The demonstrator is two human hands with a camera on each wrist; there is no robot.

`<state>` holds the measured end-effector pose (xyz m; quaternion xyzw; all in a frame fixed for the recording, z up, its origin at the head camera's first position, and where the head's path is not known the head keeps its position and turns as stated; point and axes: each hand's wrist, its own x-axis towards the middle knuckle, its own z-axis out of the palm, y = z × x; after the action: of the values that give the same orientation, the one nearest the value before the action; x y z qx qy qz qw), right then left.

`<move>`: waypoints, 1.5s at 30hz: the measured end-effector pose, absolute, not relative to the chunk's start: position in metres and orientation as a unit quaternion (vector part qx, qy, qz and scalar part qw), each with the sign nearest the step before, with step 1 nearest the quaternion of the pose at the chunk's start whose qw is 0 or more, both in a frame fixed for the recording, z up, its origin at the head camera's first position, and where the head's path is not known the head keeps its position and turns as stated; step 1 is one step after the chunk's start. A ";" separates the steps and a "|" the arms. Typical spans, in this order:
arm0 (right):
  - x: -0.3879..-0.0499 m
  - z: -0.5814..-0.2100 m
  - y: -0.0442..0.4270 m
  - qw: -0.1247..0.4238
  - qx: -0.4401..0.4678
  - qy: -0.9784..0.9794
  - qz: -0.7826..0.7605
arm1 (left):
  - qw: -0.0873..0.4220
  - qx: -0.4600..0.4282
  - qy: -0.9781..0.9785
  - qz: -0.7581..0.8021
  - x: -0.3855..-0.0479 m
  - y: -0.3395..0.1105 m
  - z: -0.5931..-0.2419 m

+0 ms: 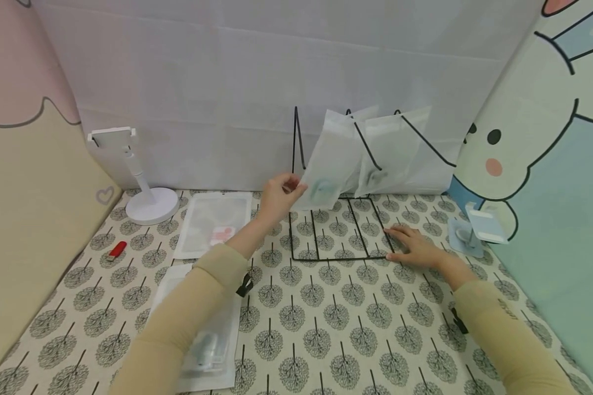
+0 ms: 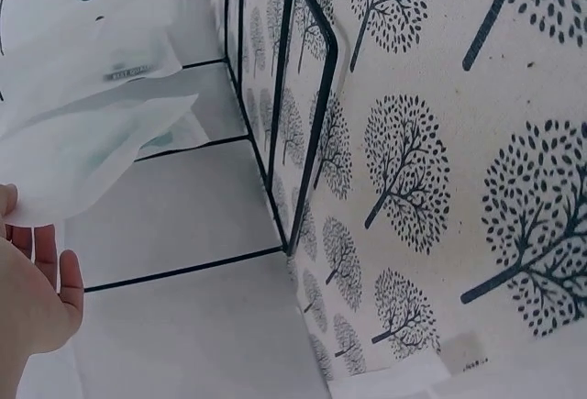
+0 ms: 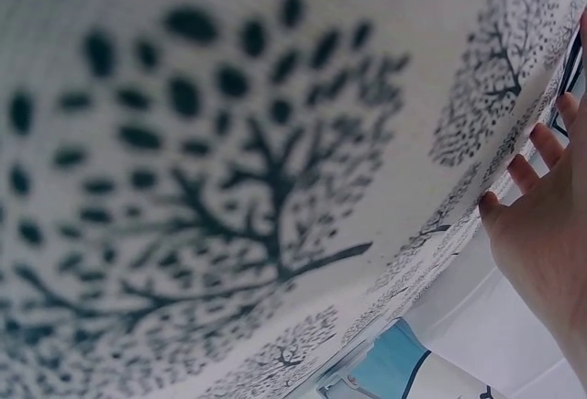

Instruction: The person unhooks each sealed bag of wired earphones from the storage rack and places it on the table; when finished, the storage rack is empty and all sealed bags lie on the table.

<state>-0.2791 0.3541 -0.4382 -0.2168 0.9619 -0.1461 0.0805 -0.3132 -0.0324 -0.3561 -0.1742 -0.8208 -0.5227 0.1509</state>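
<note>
"Count them up!"

"One wire rack (image 1: 343, 258), three uprights showing, three pouches at it! The left hand (image 1: 277, 200) has one pale pouch (image 1: 323, 159) pinched by its lower left edge, tilted, left of the middle upright; two other pouches (image 1: 395, 145) lean to its right!"

"And the right hand (image 1: 415, 249)?"

"Fingers spread and relaxed, gripping nothing, tips at the base's right edge!"

"Elsewhere?"

"Far flat pouch (image 1: 222, 214) and near flat pouch (image 1: 222, 329) left of the rack, the near one partly under the left sleeve; whether it's stacked, I can't tell!"

"Room?"

"A gap between left upright and pinched pouch, and broad patterned cloth (image 1: 321, 329) from the rack's front edge, between the forearms!"
</note>
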 end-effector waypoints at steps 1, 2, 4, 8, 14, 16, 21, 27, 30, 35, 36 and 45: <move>-0.279 -0.438 0.354 0.080 -0.218 0.962 -0.146 | 0.150 -0.178 -0.820 -0.524 -0.312 -0.034 -0.354; -0.279 -0.438 0.354 0.079 -0.219 0.961 -0.146 | 0.150 -0.182 -0.818 -0.524 -0.312 -0.036 -0.352; -0.279 -0.438 0.355 0.080 -0.218 0.961 -0.148 | 0.150 -0.185 -0.818 -0.524 -0.310 -0.041 -0.348; -0.277 -0.437 0.354 0.080 -0.221 0.961 -0.144 | 0.159 -0.191 -0.817 -0.521 -0.309 -0.050 -0.338; -0.277 -0.438 0.355 0.077 -0.221 0.961 -0.146 | 0.168 -0.199 -0.820 -0.510 -0.305 -0.062 -0.323; -0.277 -0.439 0.355 0.076 -0.221 0.961 -0.146 | 0.172 -0.201 -0.822 -0.505 -0.304 -0.065 -0.318; -0.277 -0.441 0.356 0.080 -0.216 0.962 -0.144 | 0.184 -0.203 -0.828 -0.489 -0.302 -0.071 -0.307; -0.276 -0.442 0.357 0.081 -0.217 0.962 -0.147 | 0.191 -0.208 -0.837 -0.468 -0.296 -0.075 -0.294; -0.275 -0.441 0.357 0.083 -0.217 0.961 -0.153 | 0.205 -0.221 -0.842 -0.448 -0.293 -0.075 -0.290; -0.276 -0.440 0.356 0.082 -0.217 0.961 -0.150 | 0.236 -0.256 -0.834 -0.429 -0.287 -0.076 -0.287; -0.276 -0.440 0.356 0.083 -0.216 0.961 -0.150 | 0.240 -0.262 -0.831 -0.427 -0.286 -0.076 -0.286; -0.276 -0.436 0.355 0.082 -0.220 0.960 -0.151 | 0.271 -0.290 -0.821 -0.411 -0.279 -0.079 -0.286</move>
<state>-0.2760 0.3550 -0.4359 -0.2205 0.9602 -0.1509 0.0820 -0.2787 -0.0793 -0.2858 -0.2900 -0.8209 -0.4106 0.2709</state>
